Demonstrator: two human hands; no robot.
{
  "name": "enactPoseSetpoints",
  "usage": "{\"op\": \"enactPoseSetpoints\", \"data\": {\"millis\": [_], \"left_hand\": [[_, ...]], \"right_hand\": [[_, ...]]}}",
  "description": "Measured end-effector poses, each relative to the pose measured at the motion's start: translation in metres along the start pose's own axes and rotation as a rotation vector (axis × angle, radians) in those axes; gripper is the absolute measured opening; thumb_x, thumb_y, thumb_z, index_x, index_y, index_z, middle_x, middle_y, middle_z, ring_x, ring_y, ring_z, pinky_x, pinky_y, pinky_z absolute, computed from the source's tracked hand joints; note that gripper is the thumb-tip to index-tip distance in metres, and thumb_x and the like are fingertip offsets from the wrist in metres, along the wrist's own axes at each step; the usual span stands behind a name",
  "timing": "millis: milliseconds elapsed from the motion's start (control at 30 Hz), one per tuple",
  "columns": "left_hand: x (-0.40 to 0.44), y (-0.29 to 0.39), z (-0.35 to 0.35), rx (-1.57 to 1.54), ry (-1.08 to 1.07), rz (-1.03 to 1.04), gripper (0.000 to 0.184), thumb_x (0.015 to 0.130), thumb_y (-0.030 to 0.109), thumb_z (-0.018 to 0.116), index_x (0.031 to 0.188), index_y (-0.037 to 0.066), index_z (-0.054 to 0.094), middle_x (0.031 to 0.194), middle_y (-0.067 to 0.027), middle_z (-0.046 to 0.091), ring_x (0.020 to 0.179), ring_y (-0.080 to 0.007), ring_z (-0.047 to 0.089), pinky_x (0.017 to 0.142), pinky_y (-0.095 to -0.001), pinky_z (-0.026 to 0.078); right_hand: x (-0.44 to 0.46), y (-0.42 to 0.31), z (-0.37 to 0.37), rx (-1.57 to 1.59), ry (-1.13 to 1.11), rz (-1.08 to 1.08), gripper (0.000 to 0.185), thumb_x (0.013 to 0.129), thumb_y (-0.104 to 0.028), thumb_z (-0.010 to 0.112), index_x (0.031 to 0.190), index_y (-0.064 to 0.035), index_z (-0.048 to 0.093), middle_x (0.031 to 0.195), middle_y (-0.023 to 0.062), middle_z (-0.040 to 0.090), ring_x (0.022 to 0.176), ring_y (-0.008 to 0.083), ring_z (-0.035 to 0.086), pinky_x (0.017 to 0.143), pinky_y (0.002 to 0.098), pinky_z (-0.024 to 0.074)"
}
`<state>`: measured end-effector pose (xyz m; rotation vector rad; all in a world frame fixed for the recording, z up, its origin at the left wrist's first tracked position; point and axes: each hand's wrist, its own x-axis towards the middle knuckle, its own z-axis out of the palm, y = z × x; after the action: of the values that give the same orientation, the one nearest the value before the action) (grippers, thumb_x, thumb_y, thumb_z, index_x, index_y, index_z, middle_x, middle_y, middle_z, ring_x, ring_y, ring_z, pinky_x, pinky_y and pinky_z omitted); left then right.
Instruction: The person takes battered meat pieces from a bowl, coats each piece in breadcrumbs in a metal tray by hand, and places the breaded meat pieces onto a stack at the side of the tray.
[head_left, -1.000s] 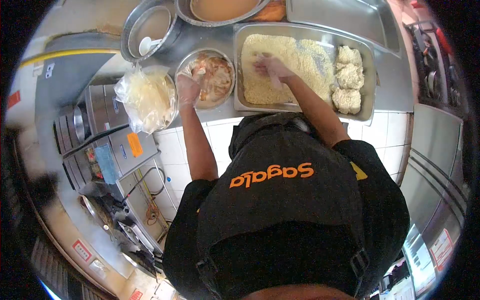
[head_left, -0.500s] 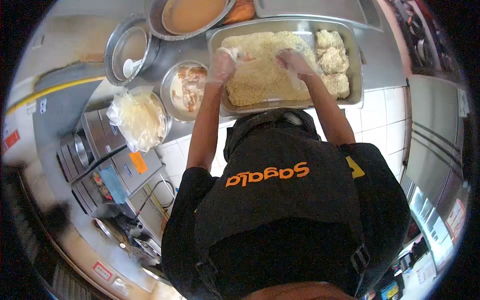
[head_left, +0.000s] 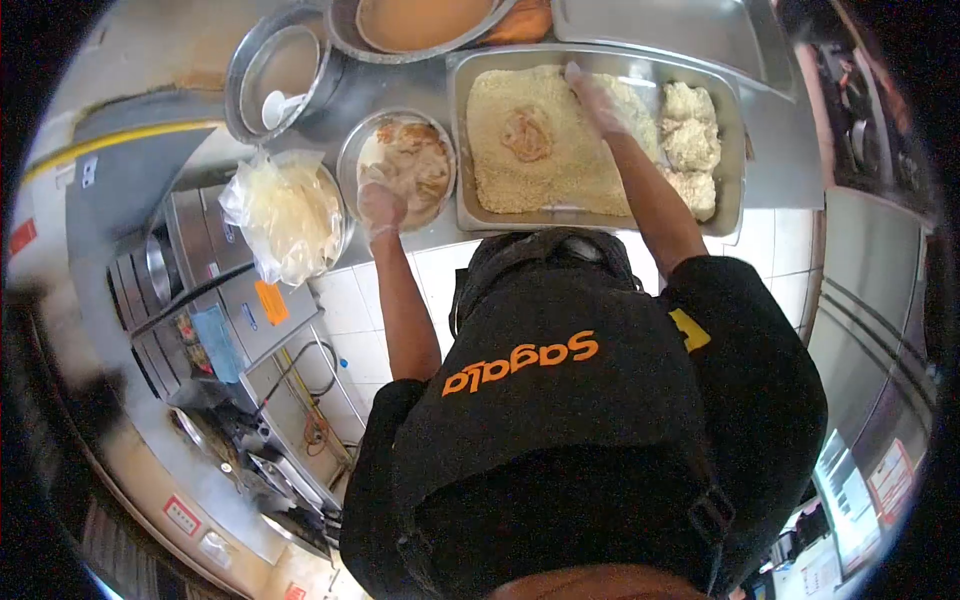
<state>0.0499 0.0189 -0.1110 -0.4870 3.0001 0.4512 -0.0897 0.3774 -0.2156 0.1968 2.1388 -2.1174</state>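
My left hand, in a clear plastic glove, reaches into the near side of a round metal bowl. Raw-looking meat pieces lie in a white liquid there; the fingers blend into them, so their grip cannot be made out. My right hand, also gloved, rests over the pale crumbs in a large metal tray, its fingers stretched toward the far rim, nothing visible held. One wet piece of meat lies flat on the crumbs, left of my right hand.
Several crumb-coated pieces line the tray's right side. Farther off stand a basin of brownish liquid, a metal pot with a white ladle and a flat metal tray. A plastic bag sits left of the bowl.
My left hand has gone from the crumb tray left into the bowl. A meat piece now lies on the crumbs where it was. My right hand has shifted toward the tray's far rim.
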Motion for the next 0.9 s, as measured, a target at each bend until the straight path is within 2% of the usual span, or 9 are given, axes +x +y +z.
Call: {"op": "enactPoseSetpoints", "data": {"millis": [200, 333, 433, 600, 633, 700, 767, 867, 900], "left_hand": [[0.017, -0.02, 0.036, 0.061, -0.224, 0.006, 0.036, 0.07, 0.036, 0.064, 0.077, 0.0, 0.062, 0.079, -0.0216, 0.06, 0.076, -0.0335, 0.058, 0.07, -0.0407, 0.045], [0.031, -0.025, 0.056, 0.033, -0.276, 0.114, 0.037, 0.07, 0.036, 0.063, 0.08, 0.0, 0.062, 0.081, -0.0222, 0.059, 0.078, -0.0338, 0.058, 0.072, -0.0412, 0.045], [0.039, -0.02, 0.067, -0.001, -0.294, 0.179, 0.038, 0.071, 0.036, 0.062, 0.082, 0.0, 0.061, 0.083, -0.0227, 0.059, 0.079, -0.034, 0.058, 0.073, -0.0415, 0.045], [0.04, -0.025, 0.078, -0.047, -0.291, 0.228, 0.039, 0.071, 0.036, 0.061, 0.085, 0.0, 0.061, 0.086, -0.0235, 0.059, 0.082, -0.0344, 0.057, 0.075, -0.0421, 0.045], [0.038, -0.026, 0.079, -0.057, -0.282, 0.239, 0.04, 0.071, 0.036, 0.061, 0.086, 0.0, 0.061, 0.086, -0.0237, 0.058, 0.083, -0.0345, 0.057, 0.075, -0.0423, 0.044], [0.035, -0.028, 0.082, -0.067, -0.246, 0.251, 0.04, 0.071, 0.037, 0.06, 0.088, 0.0, 0.06, 0.088, -0.024, 0.058, 0.084, -0.0346, 0.057, 0.076, -0.0425, 0.044], [0.037, -0.025, 0.087, -0.068, -0.216, 0.232, 0.041, 0.072, 0.037, 0.06, 0.089, -0.001, 0.06, 0.089, -0.0244, 0.058, 0.085, -0.0348, 0.057, 0.077, -0.0427, 0.044], [0.032, -0.037, 0.105, -0.083, -0.251, 0.187, 0.042, 0.072, 0.037, 0.059, 0.091, -0.001, 0.06, 0.09, -0.0248, 0.058, 0.087, -0.035, 0.057, 0.078, -0.0431, 0.044], [0.038, -0.037, 0.109, -0.082, -0.255, 0.188, 0.042, 0.072, 0.037, 0.059, 0.092, -0.001, 0.06, 0.091, -0.025, 0.058, 0.087, -0.0351, 0.056, 0.078, -0.0432, 0.044]], "right_hand": [[0.074, 0.038, 0.06, -0.182, -0.438, 0.017, 0.056, 0.084, -0.05, 0.044, 0.118, -0.0056, 0.052, 0.114, 0.0093, 0.055, 0.105, 0.0217, 0.05, 0.091, 0.0351, 0.0372], [0.027, -0.067, 0.086, -0.311, -0.638, 0.218, 0.059, 0.081, -0.054, 0.045, 0.113, -0.0059, 0.056, 0.106, 0.0133, 0.059, 0.098, 0.0238, 0.054, 0.085, 0.0379, 0.0405], [0.051, -0.049, 0.098, -1.198, -0.96, -0.184, 0.062, 0.079, -0.056, 0.046, 0.11, -0.0037, 0.056, 0.106, 0.0186, 0.058, 0.096, 0.0263, 0.055, 0.084, 0.0386, 0.0409], [0.0, 0.002, 0.104, -1.265, -0.531, -0.271, 0.042, 0.083, -0.042, 0.045, 0.087, -0.003, 0.06, 0.085, 0.0205, 0.059, 0.081, 0.0308, 0.056, 0.076, 0.0481, 0.039], [-0.026, 0.022, 0.103, -1.273, -0.156, -0.826, 0.03, 0.082, -0.031, 0.044, 0.082, -0.005, 0.058, 0.072, 0.0167, 0.056, 0.072, 0.0301, 0.055, 0.071, 0.051, 0.0364], [-0.046, 0.048, 0.103, -1.294, -0.25, -0.658, 0.021, 0.078, -0.025, 0.048, 0.077, -0.0064, 0.058, 0.082, 0.0136, 0.058, 0.079, 0.0311, 0.054, 0.073, 0.0492, 0.038], [-0.057, 0.009, 0.108, -1.141, -0.06, -1.161, 0.014, 0.074, -0.018, 0.054, 0.08, -0.0073, 0.061, 0.088, 0.0128, 0.058, 0.083, 0.0302, 0.053, 0.073, 0.0456, 0.0401], [-0.069, -0.006, 0.111, -1.222, -0.082, -1.04, 0.032, 0.079, -0.026, 0.053, 0.104, -0.0062, 0.055, 0.108, 0.0163, 0.053, 0.102, 0.0316, 0.048, 0.092, 0.0457, 0.0308], [-0.079, -0.048, 0.124, -1.454, -0.165, -0.709, 0.035, 0.082, -0.033, 0.048, 0.103, -0.0068, 0.056, 0.106, 0.0167, 0.056, 0.098, 0.0328, 0.052, 0.087, 0.0435, 0.0369]]}}
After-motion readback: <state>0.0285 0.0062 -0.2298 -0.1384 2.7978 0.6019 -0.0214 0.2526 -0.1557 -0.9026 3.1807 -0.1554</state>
